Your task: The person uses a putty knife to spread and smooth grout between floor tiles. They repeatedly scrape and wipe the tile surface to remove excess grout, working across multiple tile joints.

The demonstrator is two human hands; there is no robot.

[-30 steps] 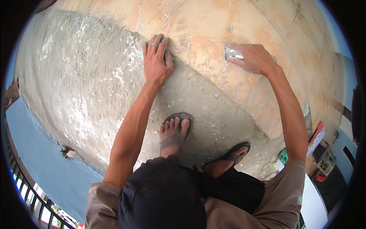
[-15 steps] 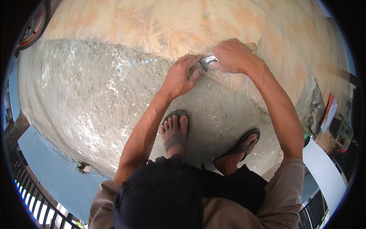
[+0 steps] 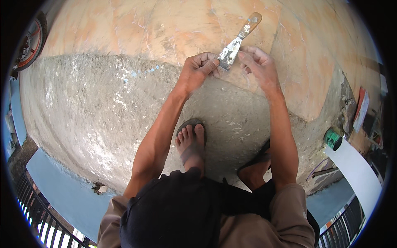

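A putty knife (image 3: 230, 51) with a wooden handle and a paint-spotted metal blade points up and to the right. My left hand (image 3: 196, 71) pinches its blade near the lower end between thumb and fingers. Just right of the blade, my right hand (image 3: 260, 68) is off the handle, its fingers bent and apart, with nothing seen in them. Both hands are above the line where orange-beige tiled floor (image 3: 178, 25) meets rough grey concrete (image 3: 103, 107). Pale dust coats the fingertips.
My sandalled feet (image 3: 192, 142) stand on the concrete below the hands. A wheel with an orange rim (image 3: 33, 45) is at far left. At right are a green can (image 3: 333, 139), a white strip (image 3: 359, 169) and assorted items. Blue ledges and black railings (image 3: 41, 211) border the lower sides.
My right hand has let go of the putty knife and moved down beside its blade. The knife now shows fully, held by my left hand. My right forearm has shifted left.
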